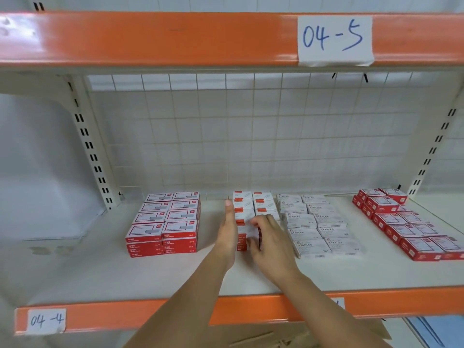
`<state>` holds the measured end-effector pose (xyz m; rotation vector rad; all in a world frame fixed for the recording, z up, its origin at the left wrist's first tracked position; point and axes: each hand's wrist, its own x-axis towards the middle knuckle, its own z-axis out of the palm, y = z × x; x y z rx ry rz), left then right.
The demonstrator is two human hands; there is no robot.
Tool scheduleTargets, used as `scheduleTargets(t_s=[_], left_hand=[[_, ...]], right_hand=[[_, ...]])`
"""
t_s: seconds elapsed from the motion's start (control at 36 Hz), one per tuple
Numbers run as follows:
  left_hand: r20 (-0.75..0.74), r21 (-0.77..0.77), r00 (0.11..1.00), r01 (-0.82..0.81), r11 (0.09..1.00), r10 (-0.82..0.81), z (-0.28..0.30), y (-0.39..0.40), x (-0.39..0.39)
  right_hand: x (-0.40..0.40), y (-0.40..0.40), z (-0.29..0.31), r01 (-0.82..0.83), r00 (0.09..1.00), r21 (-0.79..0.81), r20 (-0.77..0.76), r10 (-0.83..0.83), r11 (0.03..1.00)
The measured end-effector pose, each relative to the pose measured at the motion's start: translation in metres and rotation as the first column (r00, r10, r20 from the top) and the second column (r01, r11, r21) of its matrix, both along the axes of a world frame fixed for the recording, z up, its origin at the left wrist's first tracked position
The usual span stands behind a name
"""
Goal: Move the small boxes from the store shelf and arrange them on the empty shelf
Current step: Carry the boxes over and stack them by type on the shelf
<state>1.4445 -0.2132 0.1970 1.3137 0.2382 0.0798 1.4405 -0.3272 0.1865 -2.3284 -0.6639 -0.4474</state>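
Observation:
On the white shelf point(75, 277) marked 04-4 stand four groups of small boxes. A block of white-and-orange boxes point(253, 203) sits in the middle. My left hand point(228, 229) lies flat, fingers straight, against the left side of this block. At the block's front, my right hand point(268, 237) has its fingers curled over the top of the nearest white-and-orange box point(247, 231). Red boxes point(165, 219) are stacked to the left. White staples boxes point(319, 222) lie to the right, and more red boxes point(406, 222) further right.
An orange beam point(150, 38) with a label 04-5 crosses overhead. A wire grid point(251, 136) backs the shelf. Slotted uprights point(88, 146) stand at both sides. Bare shelf surface lies left of the red stack and along the front edge. Cardboard point(263, 340) shows below the shelf.

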Motion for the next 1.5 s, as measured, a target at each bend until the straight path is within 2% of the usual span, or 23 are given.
scheduleTargets(t_s=[0.11,0.19,0.28,0.33,0.39,0.58,0.83,0.97,1.14,1.22,1.33,1.5], left_hand=[[-0.001,0.032,1.0,0.002,0.999,-0.002,-0.001,0.0,-0.001],[-0.035,0.045,0.999,0.014,0.999,-0.012,-0.005,0.004,0.005],[-0.089,0.043,0.996,-0.004,0.999,0.008,0.008,0.009,0.006],[-0.098,0.03,0.995,-0.007,1.0,0.01,0.01,0.013,0.013],[-0.108,0.039,0.994,-0.031,0.999,0.036,0.014,0.015,0.019],[-0.18,-0.018,0.984,-0.004,1.0,0.001,0.007,0.014,0.044],[-0.206,-0.011,0.977,0.049,0.999,-0.051,0.005,0.015,0.049],[-0.203,0.012,0.977,0.063,0.998,-0.06,0.007,0.013,0.045],[-0.208,0.013,0.978,0.035,0.999,-0.032,0.009,0.015,0.046],[-0.207,-0.014,0.978,0.013,1.0,-0.016,0.007,0.016,0.045],[-0.177,-0.023,0.984,-0.012,1.0,0.008,0.005,0.017,0.039],[-0.183,-0.044,0.983,0.002,0.999,-0.011,0.007,0.01,0.033]], right_hand=[[0.005,0.001,-0.002,0.031,0.999,0.027,0.032,-0.031,0.999],[0.013,-0.002,0.006,0.129,0.991,0.218,0.011,-0.135,0.967],[0.034,-0.006,0.026,0.205,0.964,0.389,-0.238,-0.118,0.898],[0.051,-0.008,0.038,0.235,0.893,0.466,-0.451,0.001,0.853],[0.064,-0.007,0.044,0.278,0.793,0.515,-0.599,0.108,0.811],[0.085,-0.004,0.042,0.33,0.626,0.445,-0.763,0.16,0.833],[0.088,0.001,0.048,0.397,0.518,0.371,-0.846,0.129,0.839],[0.089,0.006,0.044,0.382,0.534,0.381,-0.834,0.136,0.842],[0.089,0.002,0.042,0.334,0.49,0.427,-0.84,0.233,0.84],[0.085,-0.002,0.038,0.319,0.51,0.438,-0.827,0.237,0.841],[0.072,-0.002,0.04,0.31,0.587,0.456,-0.782,0.21,0.834],[0.057,-0.002,0.049,0.342,0.587,0.496,-0.776,0.23,0.798]])
